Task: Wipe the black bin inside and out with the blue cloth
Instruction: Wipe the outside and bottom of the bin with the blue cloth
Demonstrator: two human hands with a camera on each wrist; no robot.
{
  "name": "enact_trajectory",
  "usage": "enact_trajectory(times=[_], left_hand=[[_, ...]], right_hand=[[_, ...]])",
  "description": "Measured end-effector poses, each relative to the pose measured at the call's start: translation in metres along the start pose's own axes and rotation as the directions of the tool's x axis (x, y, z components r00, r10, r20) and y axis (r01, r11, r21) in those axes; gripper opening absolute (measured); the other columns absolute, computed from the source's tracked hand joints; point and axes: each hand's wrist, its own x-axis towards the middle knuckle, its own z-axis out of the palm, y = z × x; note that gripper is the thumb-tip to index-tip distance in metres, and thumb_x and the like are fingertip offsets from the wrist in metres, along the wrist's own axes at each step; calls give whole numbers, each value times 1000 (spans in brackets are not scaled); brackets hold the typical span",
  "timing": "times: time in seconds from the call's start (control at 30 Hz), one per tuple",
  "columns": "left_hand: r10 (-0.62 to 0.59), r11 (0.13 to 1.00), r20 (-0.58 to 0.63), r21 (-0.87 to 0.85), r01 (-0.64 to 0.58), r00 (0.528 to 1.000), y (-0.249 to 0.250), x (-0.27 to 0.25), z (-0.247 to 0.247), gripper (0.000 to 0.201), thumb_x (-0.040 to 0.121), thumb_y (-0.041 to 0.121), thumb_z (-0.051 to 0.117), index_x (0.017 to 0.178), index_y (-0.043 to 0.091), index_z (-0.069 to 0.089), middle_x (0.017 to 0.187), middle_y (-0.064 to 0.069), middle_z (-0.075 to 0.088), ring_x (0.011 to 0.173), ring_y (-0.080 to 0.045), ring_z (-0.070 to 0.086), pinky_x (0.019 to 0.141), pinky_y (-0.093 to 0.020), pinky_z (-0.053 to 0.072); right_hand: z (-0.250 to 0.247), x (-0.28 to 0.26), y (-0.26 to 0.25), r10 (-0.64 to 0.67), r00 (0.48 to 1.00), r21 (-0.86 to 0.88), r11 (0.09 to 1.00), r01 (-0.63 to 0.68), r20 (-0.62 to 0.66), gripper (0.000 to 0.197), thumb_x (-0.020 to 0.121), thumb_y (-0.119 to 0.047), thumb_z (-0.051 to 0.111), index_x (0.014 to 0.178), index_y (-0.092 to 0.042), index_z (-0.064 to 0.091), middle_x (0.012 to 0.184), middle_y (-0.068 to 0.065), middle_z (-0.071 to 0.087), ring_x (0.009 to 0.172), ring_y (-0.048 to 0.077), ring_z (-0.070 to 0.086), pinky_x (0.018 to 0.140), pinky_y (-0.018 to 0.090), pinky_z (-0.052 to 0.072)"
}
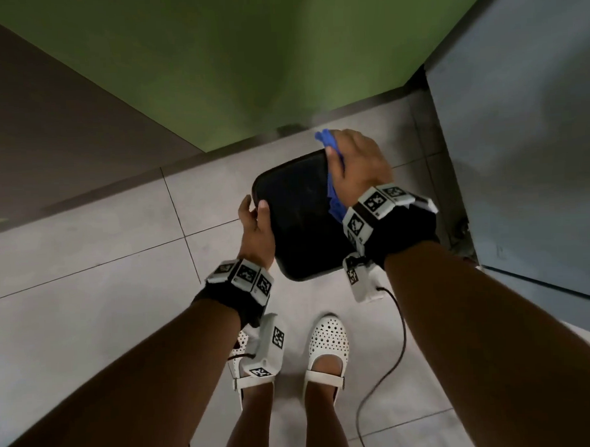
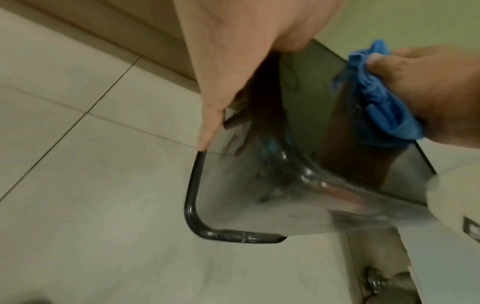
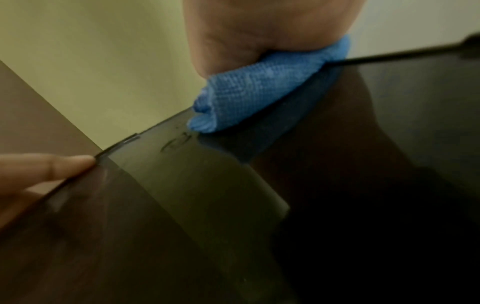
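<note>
Black plastic fills the middle of the head view: the bin (image 1: 300, 219) is held off the tiled floor (image 1: 85, 252), in front of the person's white shoes (image 1: 326, 347), near a green wall (image 1: 229, 57). It looks upturned, a flat dark face toward the camera, though the blur leaves that unsure. The left hand (image 1: 256, 225) grips its left edge, thumb on the near face and fingers curled round the rim; that forearm reaches forward from the lower left. The right hand (image 1: 358, 163) lies on the bin's far right corner, knuckles up, fingers bent over the bunched cloth (image 1: 336, 201) and pressing it against the bin. In the right wrist view the cloth (image 3: 259, 92) sits pinned between palm and the bin's dark surface (image 3: 259, 205). In the left wrist view the right hand's thumb (image 2: 384, 63) clamps the cloth's blue folds (image 2: 376, 107) at the rim.
</note>
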Motion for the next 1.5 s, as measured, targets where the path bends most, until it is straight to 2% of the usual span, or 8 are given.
enact_trajectory(times=[0.1, 0.3, 0.43, 0.63, 0.73, 1.07, 1.33, 1.5], left_hand=[[144, 952, -50, 280, -124, 988, 15, 12, -5, 55, 98, 37, 33, 147, 23, 14, 156, -6, 23, 143, -25, 22, 118, -48, 19], [180, 451, 266, 833, -320, 947, 54, 39, -1, 49, 94, 53, 25, 140, 37, 32, 152, 9, 32, 147, -24, 11, 111, -64, 5], [236, 616, 216, 721, -317, 948, 56, 39, 5, 43, 94, 47, 36, 129, 26, 52, 132, -3, 59, 124, -26, 50, 100, -27, 35], [194, 679, 216, 674, -290, 957, 63, 39, 6, 39, 94, 41, 42, 124, 20, 58, 129, -4, 61, 122, -24, 52, 90, -17, 30], [194, 665, 227, 685, -298, 954, 62, 40, 6, 40, 95, 42, 40, 124, 22, 57, 128, -5, 61, 121, -26, 52, 96, -22, 33], [209, 686, 279, 641, -344, 937, 56, 44, 3, 37, 94, 42, 42, 124, 25, 57, 125, -3, 64, 117, -23, 55, 93, -21, 36], [187, 734, 181, 628, -260, 965, 60, 39, 7, 37, 93, 44, 44, 119, 24, 61, 125, -3, 64, 119, -24, 54, 88, -17, 30], [146, 801, 125, 567, -191, 981, 47, 32, 12, 43, 95, 43, 38, 127, 19, 55, 131, -6, 59, 123, -26, 51, 96, -21, 32]], right_hand=[[0, 2, -2, -151, 986, 33, 988, 150, 63, 38, 96, -26, 40, 129, -10, 50, 131, 11, 55, 122, 28, 48, 103, 31, 35], [11, 4, -10, -189, 979, -93, 976, 196, 80, 43, 95, -28, 32, 127, -6, 52, 125, 15, 58, 118, 33, 51, 101, 38, 39], [13, 1, -23, -44, 998, -140, 989, 50, 48, 58, 90, -37, 17, 133, -8, 44, 124, 15, 56, 113, 32, 52, 95, 40, 41], [24, -50, -14, 419, 868, -19, 898, -440, -267, 46, 92, -34, 36, 116, -2, 58, 97, 18, 68, 83, 34, 66, 71, 36, 53], [24, -67, -17, 542, 815, 58, 838, -542, -205, 50, 91, -34, 30, 112, -1, 60, 94, 20, 68, 83, 37, 64, 75, 40, 53], [31, 1, -48, 183, 969, -77, 977, -197, -164, 50, 81, -29, 30, 112, -6, 63, 109, 18, 67, 107, 36, 61, 89, 50, 51], [35, -82, -20, 617, 748, 63, 780, -623, -246, 48, 88, -31, 32, 123, -6, 54, 112, 19, 62, 103, 38, 58, 92, 47, 47], [18, -55, -2, 460, 839, -24, 873, -487, -290, 43, 87, -28, 36, 113, -5, 60, 101, 20, 65, 92, 38, 60, 78, 41, 49]])
